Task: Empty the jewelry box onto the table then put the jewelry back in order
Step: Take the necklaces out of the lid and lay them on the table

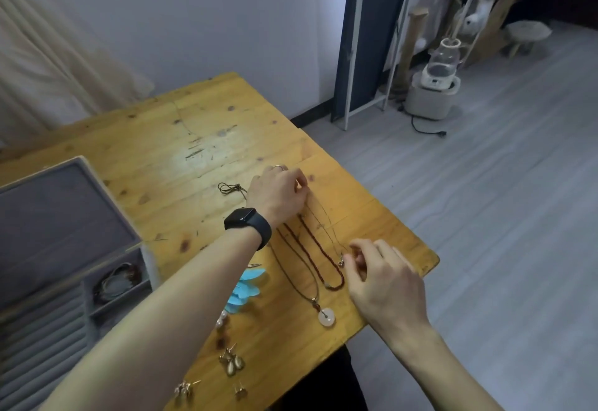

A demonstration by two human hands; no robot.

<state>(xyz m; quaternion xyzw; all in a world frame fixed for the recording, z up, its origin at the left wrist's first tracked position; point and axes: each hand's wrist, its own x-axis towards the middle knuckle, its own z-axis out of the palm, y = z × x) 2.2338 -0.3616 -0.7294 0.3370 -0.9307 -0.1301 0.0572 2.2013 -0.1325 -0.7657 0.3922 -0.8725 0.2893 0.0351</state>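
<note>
A grey jewelry box [64, 216] stands open at the left of the wooden table [181, 151]; bracelets [118, 279] lie in one compartment. Several necklaces are laid out side by side on the table: a thin chain necklace [323, 226], a red braided necklace [318, 249] and a cord necklace with a white ring pendant [326, 316]. My left hand [278, 192], with a black watch on the wrist, pinches the far end of the thin chain. My right hand [382, 278] pinches its near end by a small pendant.
A dark cord [230, 188] lies left of my left hand. A blue feather piece [246, 287], pearls [221, 320] and several gold earrings [231, 362] lie along the table's near edge. The table's right edge drops to grey floor. A white appliance [437, 87] stands far right.
</note>
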